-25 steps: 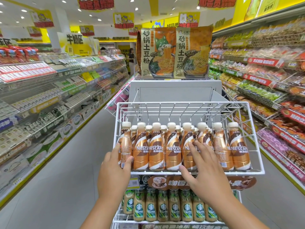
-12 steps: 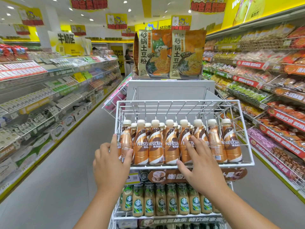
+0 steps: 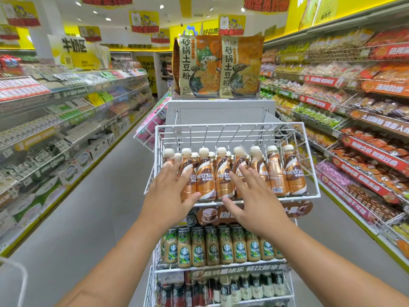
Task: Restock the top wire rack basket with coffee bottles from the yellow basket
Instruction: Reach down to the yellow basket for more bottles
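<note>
A white wire basket [image 3: 230, 129] tops the rack at an aisle end, tilted so its front edge sits lower than its back. Copper-brown coffee bottles [image 3: 276, 171] with cream caps stand upright along the front of it, shoulder to shoulder, with a second row showing behind on the left. Most labels face outward and read NESCAFE; one bottle near the right end shows its back panel and barcode. The rear of the basket is bare wire. Two of the front bottles on the left are partly hidden by hands.
</note>
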Demonstrator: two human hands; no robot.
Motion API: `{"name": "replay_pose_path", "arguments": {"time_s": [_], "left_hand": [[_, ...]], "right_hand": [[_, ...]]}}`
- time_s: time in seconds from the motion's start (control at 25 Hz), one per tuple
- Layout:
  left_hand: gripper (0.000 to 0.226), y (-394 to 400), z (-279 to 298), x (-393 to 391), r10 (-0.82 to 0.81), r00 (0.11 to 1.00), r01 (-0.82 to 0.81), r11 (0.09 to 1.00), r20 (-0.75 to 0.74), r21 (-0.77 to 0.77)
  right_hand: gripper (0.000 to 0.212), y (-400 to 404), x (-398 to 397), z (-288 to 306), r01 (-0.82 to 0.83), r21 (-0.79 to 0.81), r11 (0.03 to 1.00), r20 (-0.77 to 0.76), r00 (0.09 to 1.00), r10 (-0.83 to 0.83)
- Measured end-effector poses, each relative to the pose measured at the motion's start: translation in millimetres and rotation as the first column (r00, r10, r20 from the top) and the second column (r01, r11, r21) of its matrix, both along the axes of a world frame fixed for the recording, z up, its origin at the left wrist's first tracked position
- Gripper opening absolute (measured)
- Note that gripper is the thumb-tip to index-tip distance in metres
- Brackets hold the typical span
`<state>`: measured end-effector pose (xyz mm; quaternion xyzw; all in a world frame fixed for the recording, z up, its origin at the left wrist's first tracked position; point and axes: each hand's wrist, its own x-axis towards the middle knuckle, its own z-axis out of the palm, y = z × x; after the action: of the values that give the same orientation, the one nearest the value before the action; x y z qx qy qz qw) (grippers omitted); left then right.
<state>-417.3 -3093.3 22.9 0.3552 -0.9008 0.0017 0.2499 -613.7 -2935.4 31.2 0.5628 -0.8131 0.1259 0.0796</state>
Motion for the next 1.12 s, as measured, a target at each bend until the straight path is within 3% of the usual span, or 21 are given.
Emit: {"name": "replay_pose_path", "arguments": {"time_s": [0.4,0.6,0.8,1.12], "left_hand": [[0.085,162.1,-10.1,-12.0,0.165,0.98,-0.172,0.984,0.109,0.055],[0.081,236.8,-28.7,-15.0,0.212,0.967,-0.231,0.964,0.142,0.135],[0.088,252.5,-50.7,-3.9,0.184,0.977,-0.203,0.957,0.11,0.207],[0.077,206.1,-130.7,17.5,0.069,0.992,-0.097,0.948,0.101,0.304]], "right_hand": [[0.081,127.4,-24.1,-11.2,-0.187,-0.022,0.982,-0.005,0.982,0.187],[0.084,181.2,-34.1,-24.5,-0.238,0.046,0.97,0.016,0.971,0.238],[0.077,189.7,-21.5,-50.1,-0.233,0.075,0.97,0.073,0.971,0.227],[0.073,154.9,18.3,-138.2,-0.133,0.145,0.981,0.148,0.983,0.111]]}}
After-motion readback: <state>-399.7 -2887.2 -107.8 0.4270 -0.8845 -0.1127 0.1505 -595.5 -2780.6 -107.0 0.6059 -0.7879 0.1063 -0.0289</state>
